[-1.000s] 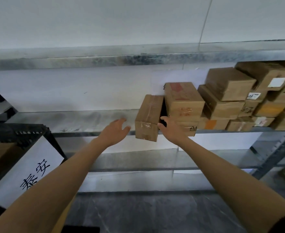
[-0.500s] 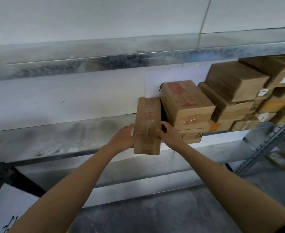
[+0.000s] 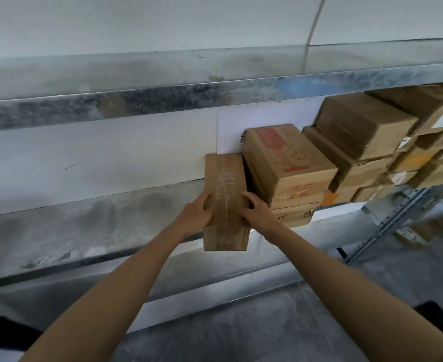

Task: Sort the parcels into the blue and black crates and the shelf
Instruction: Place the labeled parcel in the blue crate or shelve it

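At the shelf (image 3: 92,231) edge, left hand (image 3: 198,214) and right hand (image 3: 257,212) clasp a narrow parcel (image 3: 225,202) that overhangs; loosening could tip it off.

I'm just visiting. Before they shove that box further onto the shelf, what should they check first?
1. Both hands on the narrow parcel: left hand and right hand hold its sides. Ok.
2. Parcel fully on the shelf: its near end overhangs the front edge. Not ok.
3. Room behind it: cannot tell.
4. Clearance from the printed box on the right: very close, dark gap. Cannot tell.
5. Shelf space to the left: bare. Ok.
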